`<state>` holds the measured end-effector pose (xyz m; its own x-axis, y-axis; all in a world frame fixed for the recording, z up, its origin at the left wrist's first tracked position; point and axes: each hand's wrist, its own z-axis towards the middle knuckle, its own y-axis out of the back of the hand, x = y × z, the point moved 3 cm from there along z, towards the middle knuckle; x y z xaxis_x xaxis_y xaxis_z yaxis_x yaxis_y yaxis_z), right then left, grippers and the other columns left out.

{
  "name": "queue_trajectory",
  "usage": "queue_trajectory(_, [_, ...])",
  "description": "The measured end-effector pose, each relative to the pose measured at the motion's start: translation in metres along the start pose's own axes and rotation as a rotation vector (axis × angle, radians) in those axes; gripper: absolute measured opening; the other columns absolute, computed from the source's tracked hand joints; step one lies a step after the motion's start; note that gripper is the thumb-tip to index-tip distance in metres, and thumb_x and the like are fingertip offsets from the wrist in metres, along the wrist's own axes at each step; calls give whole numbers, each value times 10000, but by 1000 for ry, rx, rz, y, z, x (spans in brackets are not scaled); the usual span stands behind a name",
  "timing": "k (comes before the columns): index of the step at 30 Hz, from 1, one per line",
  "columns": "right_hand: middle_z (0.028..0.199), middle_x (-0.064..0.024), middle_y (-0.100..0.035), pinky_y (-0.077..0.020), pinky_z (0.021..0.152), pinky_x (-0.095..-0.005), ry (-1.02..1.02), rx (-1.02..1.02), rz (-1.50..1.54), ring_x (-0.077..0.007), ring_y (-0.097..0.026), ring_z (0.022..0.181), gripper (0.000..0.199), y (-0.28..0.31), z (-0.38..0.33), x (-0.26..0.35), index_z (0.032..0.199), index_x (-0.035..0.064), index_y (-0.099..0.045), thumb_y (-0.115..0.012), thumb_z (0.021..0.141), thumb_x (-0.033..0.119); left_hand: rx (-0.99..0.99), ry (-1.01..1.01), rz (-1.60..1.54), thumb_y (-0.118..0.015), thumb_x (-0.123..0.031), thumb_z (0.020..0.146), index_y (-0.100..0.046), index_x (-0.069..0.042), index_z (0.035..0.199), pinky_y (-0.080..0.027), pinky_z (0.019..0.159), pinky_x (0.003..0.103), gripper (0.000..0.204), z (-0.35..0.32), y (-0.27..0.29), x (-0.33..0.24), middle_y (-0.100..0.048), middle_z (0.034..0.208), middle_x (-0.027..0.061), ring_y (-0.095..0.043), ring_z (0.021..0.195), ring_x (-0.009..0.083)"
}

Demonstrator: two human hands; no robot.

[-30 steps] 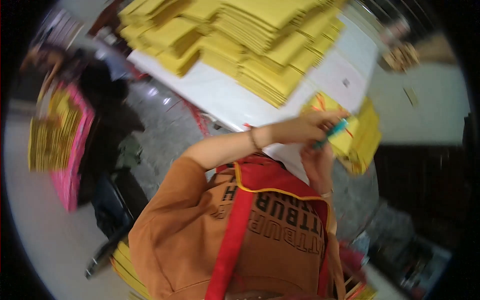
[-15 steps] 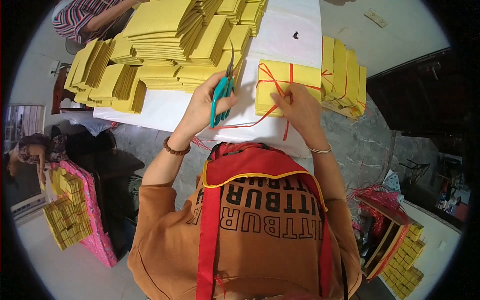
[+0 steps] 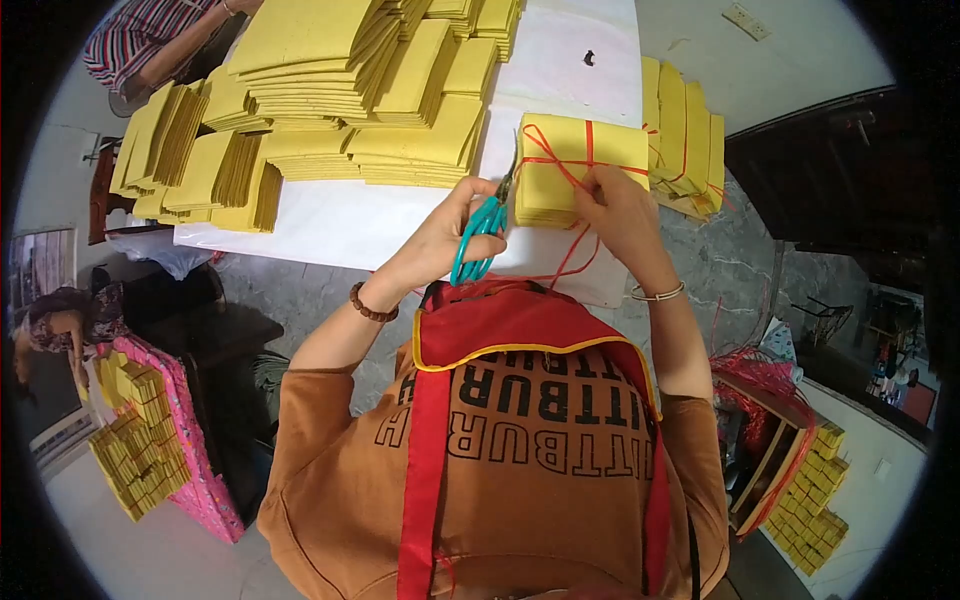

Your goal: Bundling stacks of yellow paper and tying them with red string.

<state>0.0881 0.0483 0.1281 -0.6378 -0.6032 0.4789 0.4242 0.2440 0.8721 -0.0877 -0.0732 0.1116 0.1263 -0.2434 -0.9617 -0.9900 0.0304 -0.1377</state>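
My left hand (image 3: 437,240) is closed round the teal handles of a pair of scissors (image 3: 476,243). Their dark blades point away from me, beside the left edge of a bundle of yellow paper (image 3: 545,195). Red string (image 3: 589,140) crosses the top of this bundle, with a loop at its left side. My right hand (image 3: 625,212) pinches the string at the bundle's near right part; the fingertips partly cover it. A loose tail of the string hangs below the hand and curves left over the table's near edge.
Stacks of folded yellow paper (image 3: 415,145) fill the far left of the white table (image 3: 330,215). Tied bundles (image 3: 685,135) stand beyond its right edge. Red strings hang over a wooden stand (image 3: 775,470) at right. Another person's arm (image 3: 185,50) reaches in at far left.
The scissors have moved right and nearer to me, their blades now beside the bundle. My right hand has shifted slightly right, still pinching the string.
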Motion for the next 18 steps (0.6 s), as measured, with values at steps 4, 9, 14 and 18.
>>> queue_trajectory(4, [736, -59, -559, -401, 516, -292, -230, 124, 187, -156, -536, 563, 194, 5, -3, -10, 895, 19, -551, -569, 788, 181, 160, 82, -109, -563, -12, 697, -385, -6, 1152, -431, 743, 234, 489, 1, -9, 8, -540, 894, 62, -526, 815, 112])
queue_trajectory(9, [709, -33, -528, -398, 505, -263, -268, 80, 679, -79, -506, 551, 286, 2, -8, -14, 1037, 18, -532, -580, 797, 167, 305, 15, 60, -519, -47, 707, -378, -23, 1222, -444, 752, 228, 535, 2, -14, 7, -549, 991, 74, -541, 877, 135])
queue_trajectory(14, [726, -107, -534, -458, 555, -376, 38, -43, 20, -284, -565, 624, 206, -4, -16, 3, 897, 37, -534, -581, 750, 172, 352, 185, -220, -513, -24, 705, -393, -17, 1225, -448, 761, 228, 534, -4, -11, 12, -551, 991, 66, -543, 900, 132])
queue_trajectory(18, [740, -110, -531, -453, 551, -401, 36, -26, -58, -312, -559, 643, 150, -11, -17, 5, 821, 39, -516, -571, 740, 152, 297, 179, -239, -511, -16, 703, -401, -16, 1227, -449, 758, 226, 535, -6, -13, 18, -558, 988, 71, -549, 889, 135])
